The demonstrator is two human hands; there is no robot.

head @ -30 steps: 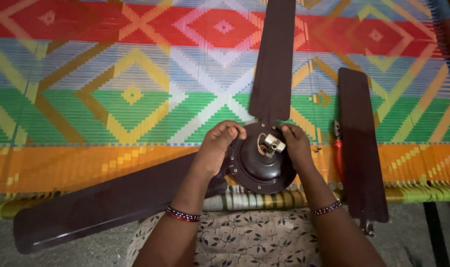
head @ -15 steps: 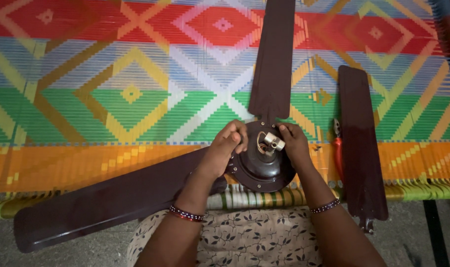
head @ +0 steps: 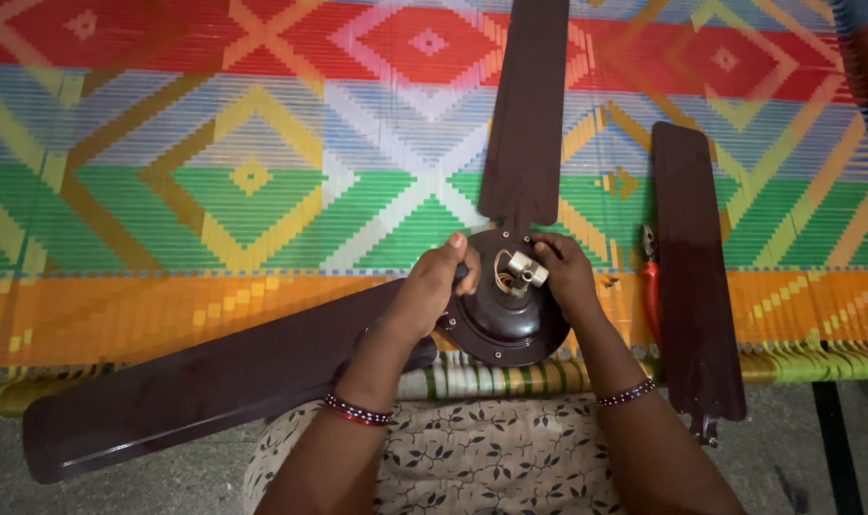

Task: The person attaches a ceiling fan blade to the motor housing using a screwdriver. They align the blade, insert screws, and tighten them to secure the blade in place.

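Head view, seen from my remote station. The dark brown ceiling fan motor hub (head: pixel 506 319) lies at the near edge of a woven cot with a bright geometric mat (head: pixel 215 172). The left hand (head: pixel 436 286) wraps the hub's left rim, thumb up; the right hand (head: pixel 568 277) grips the right rim, fingertips touching the pale central shaft stub (head: pixel 527 270). One blade (head: pixel 527 114) points away, another blade (head: pixel 205 381) runs lower left. A loose blade (head: pixel 696 277) lies apart at right, beside what I take for red-handled pliers (head: pixel 651 286), partly hidden.
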